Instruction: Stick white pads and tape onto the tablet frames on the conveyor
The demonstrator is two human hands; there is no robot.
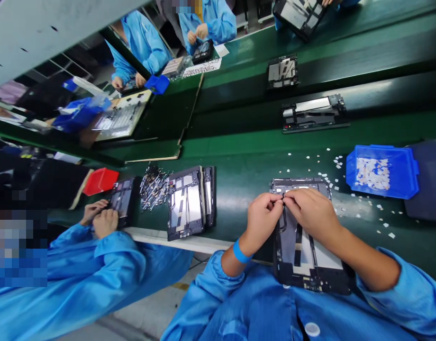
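Observation:
An open tablet chassis [303,255] lies on the green bench in front of me, its near end over my lap. My left hand [262,219] and my right hand [312,213] meet over its far end, fingertips pinched together on a small dark part [283,196] of the chassis. What exactly the fingers pinch is too small to tell. My left wrist wears a blue band [240,252].
A blue tray [381,171] of small white pieces sits to the right, with white scraps [360,208] scattered around. Stacked chassis [189,201] and a pile of metal parts [154,187] lie left. A co-worker's hands [99,218] work on another chassis. More units ride the conveyor [312,113].

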